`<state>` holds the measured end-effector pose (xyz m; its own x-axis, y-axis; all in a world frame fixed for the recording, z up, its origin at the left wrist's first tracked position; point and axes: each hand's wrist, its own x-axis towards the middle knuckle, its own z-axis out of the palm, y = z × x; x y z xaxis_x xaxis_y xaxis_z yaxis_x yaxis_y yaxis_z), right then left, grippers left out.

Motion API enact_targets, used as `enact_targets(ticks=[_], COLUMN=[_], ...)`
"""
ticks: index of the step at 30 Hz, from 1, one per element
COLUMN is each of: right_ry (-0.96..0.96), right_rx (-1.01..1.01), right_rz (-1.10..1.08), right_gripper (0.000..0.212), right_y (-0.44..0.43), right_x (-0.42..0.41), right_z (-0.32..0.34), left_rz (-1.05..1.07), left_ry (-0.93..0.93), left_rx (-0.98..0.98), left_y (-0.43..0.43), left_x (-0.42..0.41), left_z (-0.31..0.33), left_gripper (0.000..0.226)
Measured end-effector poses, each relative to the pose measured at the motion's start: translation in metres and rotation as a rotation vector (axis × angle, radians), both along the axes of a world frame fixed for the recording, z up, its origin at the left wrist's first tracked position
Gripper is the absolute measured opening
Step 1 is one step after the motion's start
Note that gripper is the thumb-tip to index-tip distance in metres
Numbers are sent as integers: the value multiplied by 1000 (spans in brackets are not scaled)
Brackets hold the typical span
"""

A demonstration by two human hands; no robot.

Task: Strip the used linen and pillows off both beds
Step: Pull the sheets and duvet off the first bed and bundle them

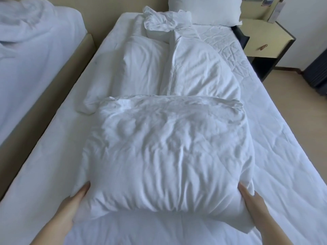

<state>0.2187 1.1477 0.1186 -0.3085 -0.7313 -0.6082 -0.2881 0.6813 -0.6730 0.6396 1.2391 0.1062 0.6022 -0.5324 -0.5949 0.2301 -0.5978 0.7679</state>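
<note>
Pillow: a white, much-creased pillow (168, 156) is seen in the lower centre of the frame, held over the near part of the bed, its cover gathered into folds along the near edge.
Left hand: the left hand (76, 204) is placed at the pillow's lower left corner; the thumb is laid against the cover and the other fingers are tucked beneath, so the corner is gripped.
Right hand: the right hand (253, 202) is set at the lower right corner in the same way, one digit lying along the pillow's side and the rest hidden under the cover, the corner being clasped.
Duvet: a crumpled white duvet (177, 68) is heaped in the middle of the frame, just behind the pillow.
Loose cloth: a wrinkled white cloth (164, 22) is bunched at the top centre, on the far end of the duvet.
Second pillow: a smooth pillow (205, 11) is propped at the top of the frame, at the head of the bed.
Fitted sheet: a white fitted sheet (276, 138) is stretched over the mattress, wrinkled on the right.
Other bed: rumpled white linen (26, 50) is piled on the second bed at the upper left.
Nightstand: a pale nightstand (265, 41) stands at the upper right, beside the bed.
</note>
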Motion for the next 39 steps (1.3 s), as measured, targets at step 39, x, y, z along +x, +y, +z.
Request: enact_targets(ticks=[39], right_ry=[-100], right_rx=[-118], right_rz=[62], right_gripper=[49], right_y=[11], right_x=[-59], right_z=[42], left_rz=[-119], left_ry=[-178], left_rx=[65], left_y=[1], left_x=[-71], left_z=[24], left_gripper=[67])
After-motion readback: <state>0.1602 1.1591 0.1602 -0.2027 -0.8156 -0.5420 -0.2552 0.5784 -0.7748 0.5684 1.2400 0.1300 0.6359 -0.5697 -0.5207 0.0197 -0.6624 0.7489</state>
